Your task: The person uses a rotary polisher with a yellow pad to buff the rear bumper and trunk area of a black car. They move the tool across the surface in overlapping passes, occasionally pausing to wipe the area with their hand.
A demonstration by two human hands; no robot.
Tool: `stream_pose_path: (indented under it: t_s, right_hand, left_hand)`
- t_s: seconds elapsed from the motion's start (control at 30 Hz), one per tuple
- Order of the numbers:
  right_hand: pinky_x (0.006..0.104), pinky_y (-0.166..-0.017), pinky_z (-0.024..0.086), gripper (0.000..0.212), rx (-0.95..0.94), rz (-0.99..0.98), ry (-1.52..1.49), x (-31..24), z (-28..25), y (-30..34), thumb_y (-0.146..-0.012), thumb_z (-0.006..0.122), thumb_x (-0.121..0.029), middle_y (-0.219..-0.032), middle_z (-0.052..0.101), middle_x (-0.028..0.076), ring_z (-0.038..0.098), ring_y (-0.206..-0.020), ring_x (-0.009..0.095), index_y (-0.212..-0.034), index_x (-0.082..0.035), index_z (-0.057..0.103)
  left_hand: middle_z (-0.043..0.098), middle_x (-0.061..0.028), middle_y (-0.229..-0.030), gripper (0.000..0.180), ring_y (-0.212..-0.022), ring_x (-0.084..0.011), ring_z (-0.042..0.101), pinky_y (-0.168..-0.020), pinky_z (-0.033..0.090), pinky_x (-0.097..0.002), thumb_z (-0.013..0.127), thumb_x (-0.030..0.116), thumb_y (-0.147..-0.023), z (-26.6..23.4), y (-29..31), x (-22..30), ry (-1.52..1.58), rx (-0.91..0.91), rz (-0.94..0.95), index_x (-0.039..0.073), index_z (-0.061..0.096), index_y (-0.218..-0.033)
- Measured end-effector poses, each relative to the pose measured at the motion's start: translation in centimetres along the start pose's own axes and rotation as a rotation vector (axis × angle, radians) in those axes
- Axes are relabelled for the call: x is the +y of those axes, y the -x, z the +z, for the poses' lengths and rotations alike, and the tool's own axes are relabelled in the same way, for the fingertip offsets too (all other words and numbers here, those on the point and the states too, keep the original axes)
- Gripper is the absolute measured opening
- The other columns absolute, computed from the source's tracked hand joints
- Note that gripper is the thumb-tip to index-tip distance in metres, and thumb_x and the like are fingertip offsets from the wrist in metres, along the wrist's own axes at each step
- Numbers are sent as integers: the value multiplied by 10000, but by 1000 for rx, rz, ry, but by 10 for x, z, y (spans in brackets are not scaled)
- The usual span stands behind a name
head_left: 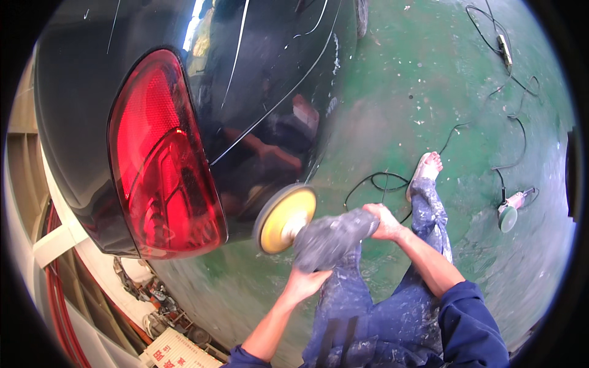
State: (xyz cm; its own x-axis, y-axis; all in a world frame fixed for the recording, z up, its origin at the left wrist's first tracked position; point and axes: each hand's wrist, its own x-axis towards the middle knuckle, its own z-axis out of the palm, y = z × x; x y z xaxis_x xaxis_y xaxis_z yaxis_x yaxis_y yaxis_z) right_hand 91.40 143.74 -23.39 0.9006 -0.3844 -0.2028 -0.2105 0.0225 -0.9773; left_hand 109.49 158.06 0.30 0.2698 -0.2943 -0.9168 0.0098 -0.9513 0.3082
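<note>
Both my hands hold a dark, dusty power polisher (334,238), slightly blurred, in front of my legs. My left hand (305,284) is closed around its front part from below, fingers mostly hidden. At the rear end, my right hand (386,222) wraps round the grip. A round yellow backing plate with a dark pad (287,219) faces the rear corner of a glossy black car (270,92). Pad and bodywork overlap in view; whether they touch, I cannot tell. Just left of the pad is the car's red tail light (165,159).
A black cord (377,179) loops on the green floor (392,80) by my foot. Another power tool with a round pale disc (508,218) lies at the right, and a cable connector (505,50) farther off. Machinery (162,300) and a pale printed box (178,351) stand lower left.
</note>
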Motion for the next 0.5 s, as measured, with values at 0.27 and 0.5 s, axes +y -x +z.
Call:
stream_pose_path:
  t_s: [0.27, 0.5]
  right_hand:
    - [342, -833, 566, 424, 28, 267, -220, 21, -82, -42, -737, 828, -129, -1012, 745, 84, 696, -924, 159, -1133, -47, 698]
    - [370, -928, 561, 479, -52, -57, -208, 45, 35, -8, -774, 823, -133, -1141, 739, 85, 702, -1029, 170, -1220, -46, 673]
  left_hand:
    - [553, -10, -715, 336, -552, -84, 540, -478, 455, -263, 668, 98, -932, -17, -72, 179, 496, -476, 156, -7, 577, -1238]
    - [546, -46, -854, 507, -494, -95, 506, -392, 427, -263, 682, 90, -911, -12, -19, 88, 733, -484, 25, -39, 469, -1353]
